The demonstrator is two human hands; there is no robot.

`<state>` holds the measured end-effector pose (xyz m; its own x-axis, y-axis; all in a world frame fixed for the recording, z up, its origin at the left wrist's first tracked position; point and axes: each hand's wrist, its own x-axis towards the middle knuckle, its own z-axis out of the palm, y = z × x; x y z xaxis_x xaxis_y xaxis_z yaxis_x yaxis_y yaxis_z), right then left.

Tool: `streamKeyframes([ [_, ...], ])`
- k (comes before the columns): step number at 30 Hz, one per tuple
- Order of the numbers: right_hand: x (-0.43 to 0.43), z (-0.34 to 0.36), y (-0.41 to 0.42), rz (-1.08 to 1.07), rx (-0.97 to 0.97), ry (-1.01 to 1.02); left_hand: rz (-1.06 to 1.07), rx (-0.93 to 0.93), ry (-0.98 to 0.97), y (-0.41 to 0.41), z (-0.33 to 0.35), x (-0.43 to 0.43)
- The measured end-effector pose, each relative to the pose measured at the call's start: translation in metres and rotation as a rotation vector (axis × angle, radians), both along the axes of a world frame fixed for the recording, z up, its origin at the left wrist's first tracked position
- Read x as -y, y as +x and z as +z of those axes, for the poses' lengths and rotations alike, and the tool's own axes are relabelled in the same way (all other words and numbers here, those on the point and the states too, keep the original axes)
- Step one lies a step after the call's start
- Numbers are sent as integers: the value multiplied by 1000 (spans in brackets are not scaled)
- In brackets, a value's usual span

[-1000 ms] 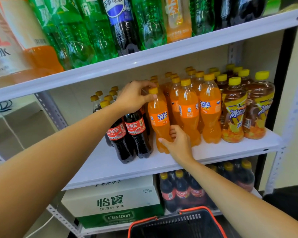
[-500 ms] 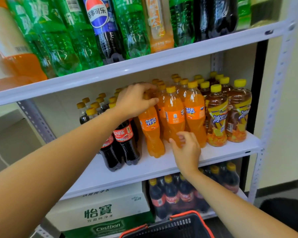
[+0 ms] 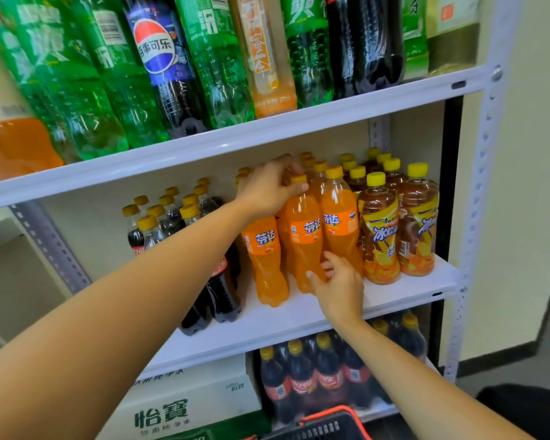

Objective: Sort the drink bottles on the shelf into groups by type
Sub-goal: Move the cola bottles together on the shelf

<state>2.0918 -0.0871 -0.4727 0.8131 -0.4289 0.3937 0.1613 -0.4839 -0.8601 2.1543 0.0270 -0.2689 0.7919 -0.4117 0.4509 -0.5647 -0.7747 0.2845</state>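
Note:
On the white middle shelf (image 3: 299,325) stand cola bottles (image 3: 226,293) at left, orange soda bottles (image 3: 340,223) in the middle and iced tea bottles (image 3: 378,236) at right. My left hand (image 3: 267,188) grips the neck of an orange soda bottle (image 3: 305,239), fingers curled over its yellow cap. My right hand (image 3: 337,281) holds the base of the same bottle from the front. Another orange soda bottle (image 3: 265,258) stands just left of it, leaning slightly.
The upper shelf (image 3: 267,134) carries large green, cola and orange bottles. Below are a shrink-wrapped cola pack (image 3: 315,373) and a water carton (image 3: 178,404). A black basket with red rim (image 3: 324,423) sits at the bottom. The shelf post (image 3: 480,217) stands at right.
Both hands have shifted right from the front orange soda bottle to the one beside the orange group; the view moved closer and to the right.

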Motion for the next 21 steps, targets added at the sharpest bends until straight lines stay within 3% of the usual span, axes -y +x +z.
streamKeyframes([
  [5, -4, -2, -3, 7, -11, -162, -91, -100, -20, -2, 4, -10],
  [15, 2, 0, -6, 110, 25, -79, 38, 83, 30, -5, 2, -10],
  [21, 30, -3, -15, -149, 195, 41, -12, 226, 150, -7, 0, 24],
])
